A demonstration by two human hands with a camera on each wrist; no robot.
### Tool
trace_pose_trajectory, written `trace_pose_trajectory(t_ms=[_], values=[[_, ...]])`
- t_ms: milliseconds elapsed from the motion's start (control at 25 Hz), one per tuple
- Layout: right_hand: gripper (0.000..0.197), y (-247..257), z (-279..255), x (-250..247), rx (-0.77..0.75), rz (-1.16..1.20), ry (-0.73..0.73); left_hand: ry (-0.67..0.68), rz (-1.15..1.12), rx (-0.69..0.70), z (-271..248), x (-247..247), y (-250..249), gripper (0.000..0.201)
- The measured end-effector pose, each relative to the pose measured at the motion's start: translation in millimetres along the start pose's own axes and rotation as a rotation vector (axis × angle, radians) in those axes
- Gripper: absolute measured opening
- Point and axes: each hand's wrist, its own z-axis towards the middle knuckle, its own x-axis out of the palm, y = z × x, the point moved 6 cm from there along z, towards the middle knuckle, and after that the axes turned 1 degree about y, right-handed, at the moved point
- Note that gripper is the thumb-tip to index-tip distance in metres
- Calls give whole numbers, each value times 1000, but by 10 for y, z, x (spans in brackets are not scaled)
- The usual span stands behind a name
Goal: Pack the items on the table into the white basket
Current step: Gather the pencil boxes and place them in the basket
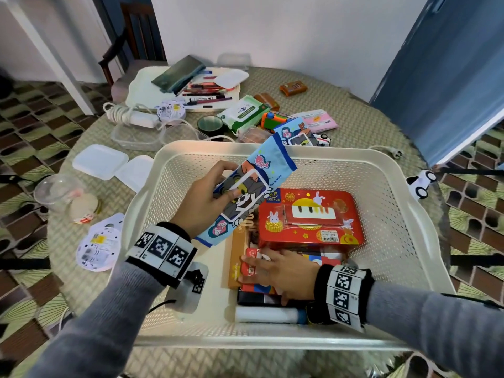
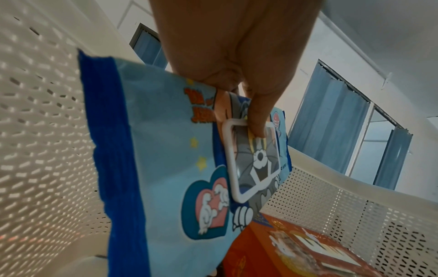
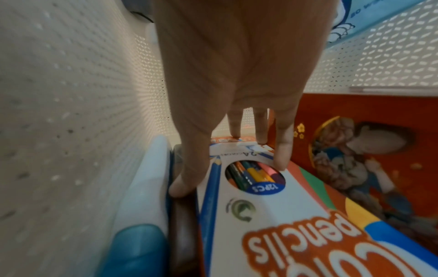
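Head view shows the white basket (image 1: 392, 186) on the table (image 1: 354, 126); inside it lies a red tin (image 1: 308, 214); above its left half the left hand (image 1: 207, 197) pinches a blue wipes pack (image 1: 245, 192), thumb on its lid; the right hand (image 1: 283, 271), fingers spread, presses a coloured pencil box (image 3: 272, 215) beside the tin.

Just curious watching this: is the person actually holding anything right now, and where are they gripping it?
The left hand grips the blue cartoon wipes pack around its middle, thumb on the lid flap. The right hand rests with straight fingers on the coloured pencils box, gripping nothing.
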Motion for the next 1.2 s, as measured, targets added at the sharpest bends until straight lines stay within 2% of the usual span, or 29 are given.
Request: trace_pose_trajectory(t_ms=[200,440,560,680,760,920,1080,1200], values=[[88,-35,-14,-7,13,-29,-26,5,9,-12,-1,6,15,29],[87,-73,-47,-26,25,-32,40,10,11,-7,-3,-10,17,30],[78,-155,-122,-147,35,215,2,1,6,-16,7,-27,33,30],[53,-353,-387,-562,102,522,-184,1,-1,-14,8,-23,26,30],[41,-528,-667,-843,202,553,-289,17,-22,-8,9,18,12,30],[34,-862,-1386,-1152,517,569,-464,128,-120,-5,14,184,-52,34],[36,-911,-2225,-1142,844,636,-590,347,-242,-10,26,530,-117,38],[42,-806,-2643,-886,1119,645,-649,556,-187,60,27,871,-104,43]])
